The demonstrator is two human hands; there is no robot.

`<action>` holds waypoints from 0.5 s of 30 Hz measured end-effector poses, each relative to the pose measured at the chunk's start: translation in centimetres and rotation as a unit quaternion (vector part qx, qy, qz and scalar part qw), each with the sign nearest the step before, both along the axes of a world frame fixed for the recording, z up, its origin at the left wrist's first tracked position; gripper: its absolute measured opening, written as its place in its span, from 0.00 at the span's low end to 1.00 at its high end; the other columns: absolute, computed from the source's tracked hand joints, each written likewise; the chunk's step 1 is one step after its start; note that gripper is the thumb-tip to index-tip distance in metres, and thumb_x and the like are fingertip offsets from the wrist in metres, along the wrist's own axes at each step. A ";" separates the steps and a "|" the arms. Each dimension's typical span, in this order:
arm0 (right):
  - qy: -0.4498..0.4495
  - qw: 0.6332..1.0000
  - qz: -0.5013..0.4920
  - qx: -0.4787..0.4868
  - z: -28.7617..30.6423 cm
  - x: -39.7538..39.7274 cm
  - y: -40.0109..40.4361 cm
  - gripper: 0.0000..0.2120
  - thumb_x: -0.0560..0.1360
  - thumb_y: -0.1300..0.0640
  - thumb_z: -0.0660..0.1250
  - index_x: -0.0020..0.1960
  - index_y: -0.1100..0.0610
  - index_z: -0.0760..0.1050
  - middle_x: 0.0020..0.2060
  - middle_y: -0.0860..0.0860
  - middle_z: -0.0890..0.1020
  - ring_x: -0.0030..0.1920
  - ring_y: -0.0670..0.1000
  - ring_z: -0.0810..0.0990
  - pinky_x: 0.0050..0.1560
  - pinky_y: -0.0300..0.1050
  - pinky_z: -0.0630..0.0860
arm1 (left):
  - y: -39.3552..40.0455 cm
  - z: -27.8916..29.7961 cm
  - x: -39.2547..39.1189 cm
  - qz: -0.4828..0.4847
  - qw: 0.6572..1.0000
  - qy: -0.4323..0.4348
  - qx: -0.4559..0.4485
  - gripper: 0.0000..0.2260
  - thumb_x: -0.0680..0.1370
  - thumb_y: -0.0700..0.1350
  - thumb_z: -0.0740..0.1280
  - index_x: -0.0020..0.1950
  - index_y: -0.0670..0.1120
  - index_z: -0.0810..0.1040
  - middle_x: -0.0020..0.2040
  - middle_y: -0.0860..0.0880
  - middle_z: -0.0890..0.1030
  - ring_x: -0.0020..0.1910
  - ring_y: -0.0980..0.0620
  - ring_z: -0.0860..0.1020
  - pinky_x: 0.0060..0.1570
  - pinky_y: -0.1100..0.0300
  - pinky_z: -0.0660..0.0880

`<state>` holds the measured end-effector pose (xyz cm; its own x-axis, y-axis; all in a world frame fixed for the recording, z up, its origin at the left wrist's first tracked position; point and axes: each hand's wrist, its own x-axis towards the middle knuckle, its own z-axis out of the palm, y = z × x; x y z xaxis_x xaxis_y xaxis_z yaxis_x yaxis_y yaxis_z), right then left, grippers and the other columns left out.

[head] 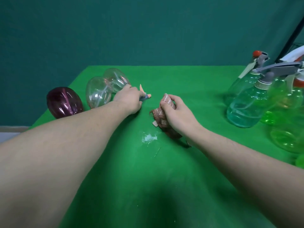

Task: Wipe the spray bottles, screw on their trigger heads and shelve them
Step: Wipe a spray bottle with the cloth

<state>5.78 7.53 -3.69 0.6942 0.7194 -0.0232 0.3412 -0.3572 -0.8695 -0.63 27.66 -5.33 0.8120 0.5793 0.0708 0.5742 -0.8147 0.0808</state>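
While four assembled bottles (246,104) are standing at right, the left hand (130,100) is gripping a lying clear bottle's trigger head (144,97); the right hand (176,111) is clutching the cloth (162,116); a purple bottle (64,102) is waiting unfinished.

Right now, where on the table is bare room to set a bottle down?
Bare cloth between the right hand and the upright bottles, and the far middle. Near centre is free too, past the white smear. Crowded: left by the lying bottles, right edge.
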 end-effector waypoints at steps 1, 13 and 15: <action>0.000 1.000 0.000 -0.002 0.1 0.0 -0.4 0.20 0.83 0.45 0.59 0.74 0.46 0.66 0.47 0.39 0.78 0.38 0.36 0.79 0.44 0.32 0.69 | 0.0 0.1 -0.3 0.006 1.000 -0.007 -0.008 0.15 0.84 0.53 0.64 0.70 0.59 0.79 0.56 0.47 0.78 0.59 0.45 0.72 0.58 0.51 0.72; 0.008 1.000 -0.024 -0.005 2.0 -3.5 -8.0 0.22 0.83 0.44 0.58 0.76 0.46 0.64 0.56 0.45 0.75 0.53 0.49 0.75 0.52 0.39 0.65 | -8.4 2.3 -6.1 -0.091 0.996 0.011 -0.012 0.14 0.82 0.48 0.69 0.67 0.57 0.82 0.58 0.49 0.82 0.52 0.51 0.72 0.58 0.57 0.70; 0.012 0.999 -0.029 -0.002 2.1 -4.5 -9.7 0.22 0.83 0.44 0.59 0.76 0.46 0.64 0.60 0.47 0.78 0.54 0.49 0.76 0.53 0.40 0.66 | -10.8 2.2 -7.0 -0.107 0.994 0.031 0.006 0.15 0.82 0.49 0.69 0.68 0.59 0.81 0.57 0.51 0.80 0.54 0.51 0.71 0.61 0.53 0.72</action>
